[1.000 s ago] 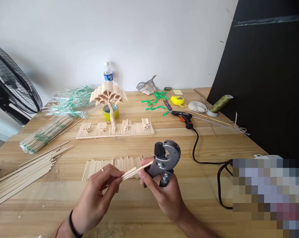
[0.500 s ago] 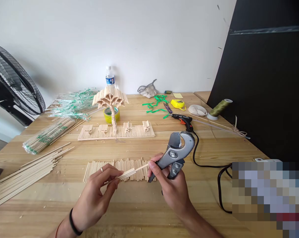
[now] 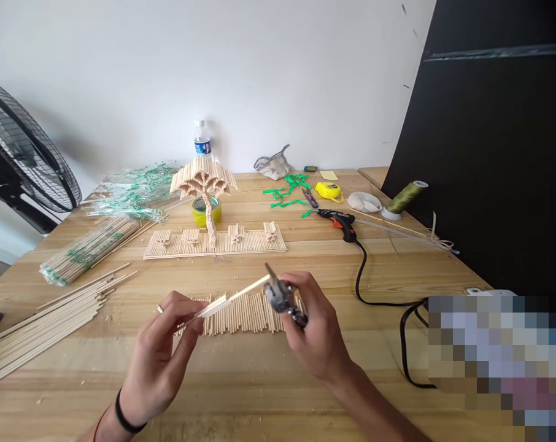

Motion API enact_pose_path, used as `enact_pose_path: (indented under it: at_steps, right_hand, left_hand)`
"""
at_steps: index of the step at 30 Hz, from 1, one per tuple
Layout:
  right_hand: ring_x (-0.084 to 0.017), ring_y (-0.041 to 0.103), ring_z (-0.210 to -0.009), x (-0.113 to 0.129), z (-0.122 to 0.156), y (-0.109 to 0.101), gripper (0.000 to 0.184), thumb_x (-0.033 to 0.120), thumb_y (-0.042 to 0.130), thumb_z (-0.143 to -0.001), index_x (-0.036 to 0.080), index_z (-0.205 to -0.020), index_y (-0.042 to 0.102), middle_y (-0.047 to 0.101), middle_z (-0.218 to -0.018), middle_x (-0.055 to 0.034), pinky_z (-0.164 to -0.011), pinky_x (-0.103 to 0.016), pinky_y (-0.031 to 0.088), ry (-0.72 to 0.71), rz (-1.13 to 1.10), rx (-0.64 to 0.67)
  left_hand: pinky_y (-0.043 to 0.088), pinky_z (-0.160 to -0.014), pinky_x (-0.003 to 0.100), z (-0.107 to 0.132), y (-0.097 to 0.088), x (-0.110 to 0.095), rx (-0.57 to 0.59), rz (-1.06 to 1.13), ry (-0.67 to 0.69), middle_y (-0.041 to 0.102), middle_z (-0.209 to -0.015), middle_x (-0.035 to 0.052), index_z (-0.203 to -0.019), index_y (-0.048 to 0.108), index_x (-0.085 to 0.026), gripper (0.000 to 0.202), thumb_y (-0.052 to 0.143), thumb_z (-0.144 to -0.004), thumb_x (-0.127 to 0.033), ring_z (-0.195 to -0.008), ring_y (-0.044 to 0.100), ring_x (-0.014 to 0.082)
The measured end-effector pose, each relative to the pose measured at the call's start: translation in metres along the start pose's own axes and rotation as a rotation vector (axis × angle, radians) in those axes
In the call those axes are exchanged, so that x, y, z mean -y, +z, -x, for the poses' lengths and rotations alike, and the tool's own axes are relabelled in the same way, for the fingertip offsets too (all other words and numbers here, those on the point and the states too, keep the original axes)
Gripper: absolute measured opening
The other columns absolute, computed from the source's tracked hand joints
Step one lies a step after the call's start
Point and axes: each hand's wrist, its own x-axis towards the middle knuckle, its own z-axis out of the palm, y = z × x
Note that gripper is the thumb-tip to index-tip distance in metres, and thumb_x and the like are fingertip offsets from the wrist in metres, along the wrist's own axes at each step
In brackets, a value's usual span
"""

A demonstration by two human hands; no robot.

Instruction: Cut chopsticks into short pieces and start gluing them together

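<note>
Between its thumb and fingers my left hand (image 3: 167,344) pinches a few thin wooden sticks (image 3: 217,304), one reaching farther out than the others. My right hand (image 3: 317,331) is wrapped round a grey pipe cutter (image 3: 280,296), a plier-like tool with a blade. The long stick's far end meets the cutter's jaws; whether the blade touches it I cannot tell. Below and behind both hands, a row of short cut sticks (image 3: 250,316) lies side by side on the table. Farther back stands a stick-built tree model (image 3: 204,178) on a flat stick base (image 3: 223,245).
Long loose sticks (image 3: 52,325) and a wrapped stick bundle (image 3: 89,252) lie at left, near a fan (image 3: 27,141). A black glue gun (image 3: 337,222) with its cord (image 3: 363,276) rests at right, by a yellow tape measure (image 3: 328,191). A bottle (image 3: 202,141) stands behind the model.
My left hand has moved slightly left with the sticks. The cutter has turned in my right hand, from broadside to edge-on, and its jaws now meet the long stick's end.
</note>
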Motion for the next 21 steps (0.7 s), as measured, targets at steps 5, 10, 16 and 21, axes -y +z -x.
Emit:
enact_pose_path:
  at_steps: [5,10,16,21]
  right_hand:
    - [-0.026,0.061,-0.105,0.007,0.002,0.006,0.056,-0.002,0.048,-0.073,0.023,-0.122,0.052,0.06,-0.111,-0.0091,-0.09,-0.041,0.053,-0.091,0.003,0.092]
    - [-0.027,0.063,-0.103,0.008,0.007,0.009,0.05,0.002,0.049,-0.081,0.024,-0.125,0.051,0.061,-0.112,-0.0103,-0.088,-0.044,0.055,-0.148,0.035,0.112]
    - [-0.027,0.064,-0.101,0.01,0.007,0.009,0.049,0.003,0.049,-0.083,0.024,-0.127,0.052,0.062,-0.111,-0.0108,-0.088,-0.045,0.056,-0.153,0.059,0.099]
    - [-0.028,0.063,-0.101,0.01,0.006,0.009,0.045,0.002,0.05,-0.085,0.022,-0.125,0.053,0.063,-0.111,-0.0121,-0.088,-0.046,0.056,-0.165,0.096,0.067]
  left_hand:
    - [0.047,-0.074,0.029,0.002,0.004,-0.004,0.072,0.011,0.01,0.061,-0.089,0.0024,-0.117,0.064,-0.024,0.024,0.051,-0.102,-0.011,-0.082,0.058,0.0165]
    - [0.048,-0.075,0.031,0.003,0.007,-0.009,0.094,0.0,0.081,0.065,-0.093,0.0046,-0.116,0.064,-0.023,0.027,0.051,-0.1,-0.007,-0.085,0.061,0.0185]
    - [0.05,-0.072,0.03,0.002,0.008,-0.011,0.096,-0.025,0.112,0.067,-0.092,0.0056,-0.115,0.064,-0.022,0.028,0.05,-0.098,-0.004,-0.082,0.062,0.0188]
    - [0.05,-0.073,0.031,0.003,0.007,-0.01,0.077,-0.028,0.133,0.067,-0.091,0.0057,-0.115,0.065,-0.022,0.029,0.051,-0.097,-0.004,-0.083,0.063,0.0189]
